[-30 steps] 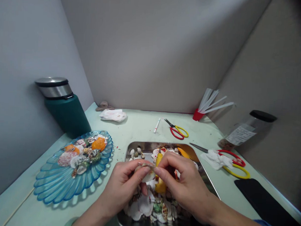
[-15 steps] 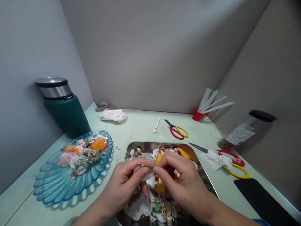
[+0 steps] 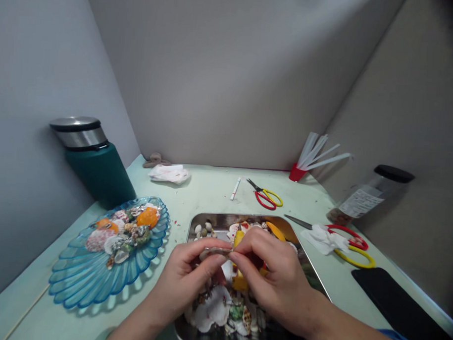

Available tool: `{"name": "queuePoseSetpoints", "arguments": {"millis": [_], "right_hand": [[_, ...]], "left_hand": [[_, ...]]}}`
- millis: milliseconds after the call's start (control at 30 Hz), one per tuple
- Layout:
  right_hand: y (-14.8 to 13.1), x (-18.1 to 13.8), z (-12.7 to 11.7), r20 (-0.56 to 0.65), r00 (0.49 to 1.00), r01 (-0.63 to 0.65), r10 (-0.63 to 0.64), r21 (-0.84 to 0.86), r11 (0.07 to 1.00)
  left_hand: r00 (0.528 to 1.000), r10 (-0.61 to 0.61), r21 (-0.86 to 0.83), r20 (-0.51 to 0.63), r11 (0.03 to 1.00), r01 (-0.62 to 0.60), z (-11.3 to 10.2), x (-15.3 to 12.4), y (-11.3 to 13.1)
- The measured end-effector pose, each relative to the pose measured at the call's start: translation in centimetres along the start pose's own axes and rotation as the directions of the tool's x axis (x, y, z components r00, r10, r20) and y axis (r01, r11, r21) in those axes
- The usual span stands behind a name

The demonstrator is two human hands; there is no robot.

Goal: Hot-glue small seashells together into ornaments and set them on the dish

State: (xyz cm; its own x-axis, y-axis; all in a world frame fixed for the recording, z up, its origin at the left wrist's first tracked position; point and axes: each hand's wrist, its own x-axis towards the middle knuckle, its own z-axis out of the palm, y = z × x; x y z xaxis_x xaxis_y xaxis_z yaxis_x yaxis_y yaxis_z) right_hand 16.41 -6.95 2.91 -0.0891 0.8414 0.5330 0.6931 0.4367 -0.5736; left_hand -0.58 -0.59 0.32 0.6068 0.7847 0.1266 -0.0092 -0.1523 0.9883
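Note:
Both hands meet over a steel tray (image 3: 206, 220) that holds several seashells. My left hand (image 3: 181, 282) pinches a small pale shell (image 3: 216, 252) between thumb and fingers. My right hand (image 3: 273, 276) is closed too, its fingertips pressed on the same shell from the right. A yellow glue bottle (image 3: 239, 237) pokes up behind the fingers; whether my right hand grips it is hidden. White and patterned shells (image 3: 214, 311) lie in the tray under my hands.
A blue glass plate (image 3: 85, 284) with several shells sits at left, a green flask (image 3: 95, 163) behind it. Red-yellow scissors (image 3: 266, 197), a second pair (image 3: 348, 243) on tissue, a red cup of sticks (image 3: 298, 172), a jar (image 3: 370, 195) and a black object (image 3: 392, 305) lie right.
The small shell has turned between my fingertips and sits a bit lower and flatter. Both hands stay in place over the tray.

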Motion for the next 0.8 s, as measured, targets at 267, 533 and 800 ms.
{"name": "queuePoseSetpoints", "arguments": {"millis": [267,533,800], "right_hand": [[-0.13,-0.35,-0.07,0.003,0.999,0.046,-0.046,-0.024,0.999],[-0.17,-0.29,0.01,0.015,0.999,0.051,-0.050,-0.029,0.998],[-0.17,-0.15,0.05,-0.006,0.999,0.035,-0.035,-0.030,0.999]], "left_hand": [[1.000,0.012,-0.001,0.022,1.000,-0.012,-0.04,-0.16,0.36],[0.998,-0.052,-0.014,0.047,0.999,0.053,-0.29,-0.20,0.00],[0.997,-0.018,-0.009,0.074,1.000,0.019,-0.21,-0.23,-0.23]]}}
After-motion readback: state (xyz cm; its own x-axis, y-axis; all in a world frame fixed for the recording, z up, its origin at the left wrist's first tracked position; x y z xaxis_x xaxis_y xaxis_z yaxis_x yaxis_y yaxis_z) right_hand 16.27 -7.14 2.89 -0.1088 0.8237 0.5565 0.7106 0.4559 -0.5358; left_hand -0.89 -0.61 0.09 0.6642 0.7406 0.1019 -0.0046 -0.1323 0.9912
